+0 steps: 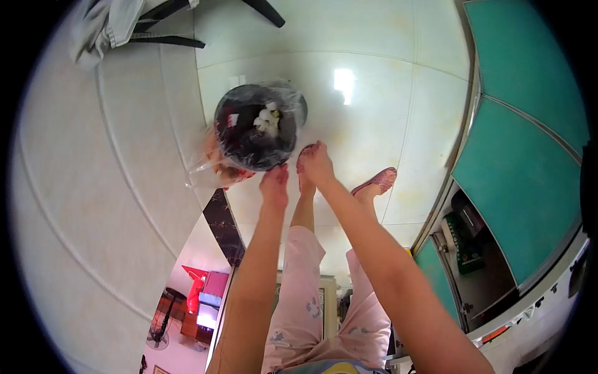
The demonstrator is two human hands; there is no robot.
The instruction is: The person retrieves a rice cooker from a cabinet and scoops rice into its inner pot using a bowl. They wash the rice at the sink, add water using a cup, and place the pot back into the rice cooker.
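A round dark trash bin (224,115) stands on the floor, lined with a clear plastic bag (289,93) that spreads over its rim. Inside lie white eggshell-like scraps (267,119) and a small red-and-white piece. My left hand (274,187) is at the bin's near rim, fingers closed on the bag's edge. To the right, my right hand (317,164) hangs apart from the bin, in front of my foot. Its fingers are drawn together, and anything between them is hidden. A clear bag with reddish-orange contents (218,162) sits against the bin's left side.
Dark furniture legs (265,11) and pale cloth (121,25) are at the upper left. A pale panelled wall (112,162) runs along the left. Green cabinets (523,168) line the right, one compartment open with a green package (461,246) inside. My feet are in sandals (380,181).
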